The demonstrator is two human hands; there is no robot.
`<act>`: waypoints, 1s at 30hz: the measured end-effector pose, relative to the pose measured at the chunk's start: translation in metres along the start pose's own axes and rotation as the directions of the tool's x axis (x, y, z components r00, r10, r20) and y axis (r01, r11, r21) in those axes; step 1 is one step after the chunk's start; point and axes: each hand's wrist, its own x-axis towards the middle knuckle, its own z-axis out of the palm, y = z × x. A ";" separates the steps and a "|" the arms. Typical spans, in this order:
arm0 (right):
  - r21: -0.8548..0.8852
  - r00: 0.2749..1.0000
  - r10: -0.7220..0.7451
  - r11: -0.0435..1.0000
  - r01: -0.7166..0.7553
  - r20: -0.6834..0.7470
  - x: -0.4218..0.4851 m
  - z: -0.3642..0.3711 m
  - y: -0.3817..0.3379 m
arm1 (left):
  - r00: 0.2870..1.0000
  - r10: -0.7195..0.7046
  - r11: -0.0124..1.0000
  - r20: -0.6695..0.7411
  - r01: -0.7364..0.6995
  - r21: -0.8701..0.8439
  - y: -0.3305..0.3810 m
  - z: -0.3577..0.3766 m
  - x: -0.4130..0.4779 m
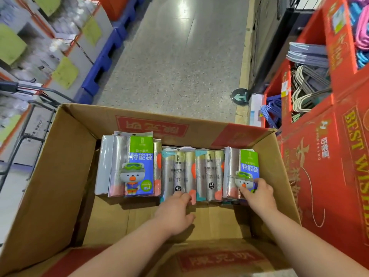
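An open cardboard box (60,176) holds packs of rolled bags laid side by side along its far half. The left pack (137,166) has a green and blue label with a cartoon bear. Two silver packs marked 45 lie in the middle, one (177,172) left of the other (209,172). At the right lies another bear-label pack (246,168). My left hand (173,212) reaches in, its fingertips on the near end of the left silver pack. My right hand (259,194) grips the near end of the right bear-label pack.
The box's near half shows bare cardboard floor (127,220). Red display cartons (323,176) with clothes hangers (307,92) stand at the right. At the left are stacked boxed goods on blue pallets (103,64) and a trolley frame (30,90). Grey aisle floor (175,56) stretches ahead.
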 end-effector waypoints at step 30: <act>0.545 0.983 0.017 0.830 -0.117 0.185 -0.069 0.013 -0.037 | 0.706 -0.439 0.898 -0.556 0.337 -0.282 -0.079 -0.088 -0.002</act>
